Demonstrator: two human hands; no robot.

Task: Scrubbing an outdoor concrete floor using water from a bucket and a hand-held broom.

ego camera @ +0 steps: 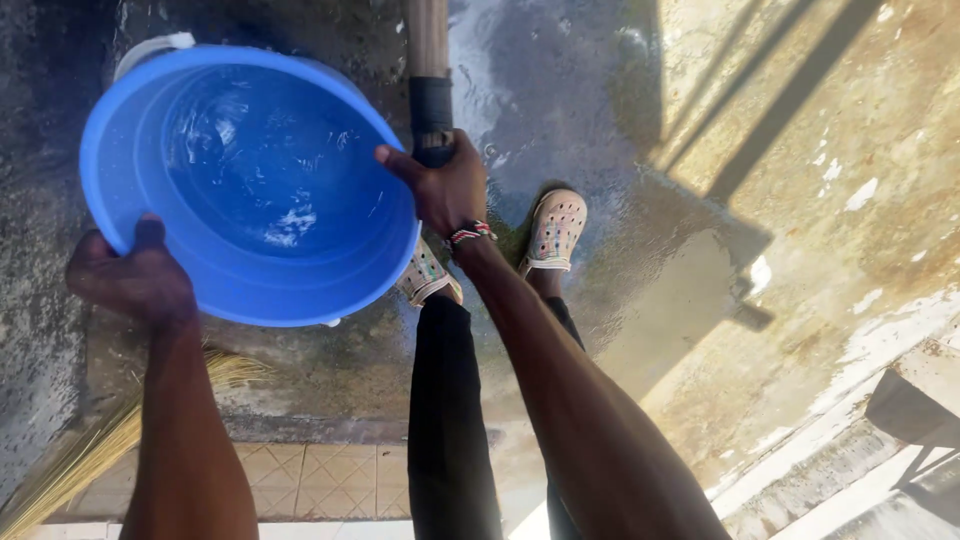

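A large blue plastic bucket (pixel 250 185) is held up in front of me, tilted so its inside shows, with water swirling in it. My left hand (pixel 130 280) grips the near left rim, thumb inside the edge. My right hand (pixel 445 185) holds the right rim with a finger over the edge; a beaded band sits on that wrist. The right hand also lies against a dark-wrapped wooden pole (pixel 430 80) that runs up behind the bucket. Whether the fingers close around the pole I cannot tell.
Wet concrete floor (pixel 620 150) spreads below, sunlit at the right. My legs in dark trousers and pale perforated clogs (pixel 555 230) stand under the bucket. Straw broom bristles (pixel 90 450) lie at lower left beside patterned tiles (pixel 310 480). A step edge (pixel 860 460) runs at lower right.
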